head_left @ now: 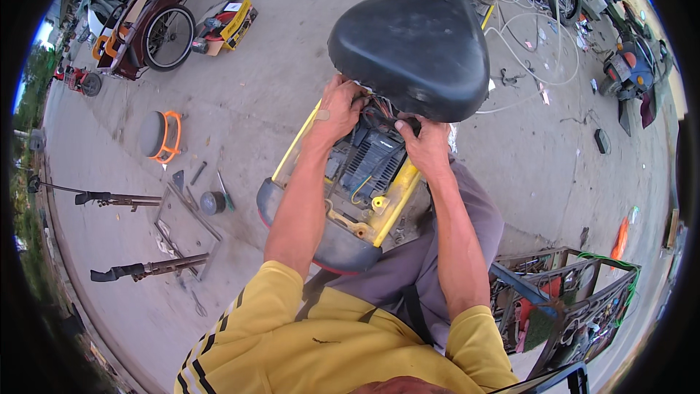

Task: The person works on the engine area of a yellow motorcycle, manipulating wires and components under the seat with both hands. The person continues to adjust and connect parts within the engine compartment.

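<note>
Floor: grey.
Seat: one o'clock.
Left hand, right hand: grips curled near wires, hold unclear.

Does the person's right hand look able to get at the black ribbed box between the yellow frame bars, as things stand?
Probably yes. The right hand is close beside the black ribbed box, whose finned face shows largely uncovered; the smooth, rounded black seat leaves it open.
</note>
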Available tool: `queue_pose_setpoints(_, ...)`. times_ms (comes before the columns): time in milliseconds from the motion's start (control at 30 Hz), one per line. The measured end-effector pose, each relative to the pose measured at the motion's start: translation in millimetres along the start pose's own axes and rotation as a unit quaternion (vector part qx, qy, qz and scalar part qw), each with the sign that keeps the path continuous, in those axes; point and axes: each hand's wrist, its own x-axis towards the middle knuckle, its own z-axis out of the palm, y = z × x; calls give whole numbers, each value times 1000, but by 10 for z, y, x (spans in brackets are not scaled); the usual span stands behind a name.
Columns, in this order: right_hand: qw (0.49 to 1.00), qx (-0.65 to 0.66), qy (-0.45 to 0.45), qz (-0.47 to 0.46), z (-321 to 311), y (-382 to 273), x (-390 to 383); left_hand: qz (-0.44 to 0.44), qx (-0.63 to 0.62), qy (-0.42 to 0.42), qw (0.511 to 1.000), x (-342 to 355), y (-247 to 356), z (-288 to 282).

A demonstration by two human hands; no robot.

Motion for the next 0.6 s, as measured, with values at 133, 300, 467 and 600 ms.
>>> queue_pose_setpoints(133,999,42,15,-8,21,-48,79,-19,22,-9,1000,4,68,-26)
queue_pose_setpoints(300,1000,-31,-3,4,132,-153,139,0,7,-1,1000,32,-41,43)
queue_pose_setpoints(467,994,-106,22,-2,189,-161,131,-32,-44,5,998,34,-110,77)
queue_pose_setpoints(600,993,-116,18,-11,181,-40,123,-31,-43,-48,997,159,-176,-6)
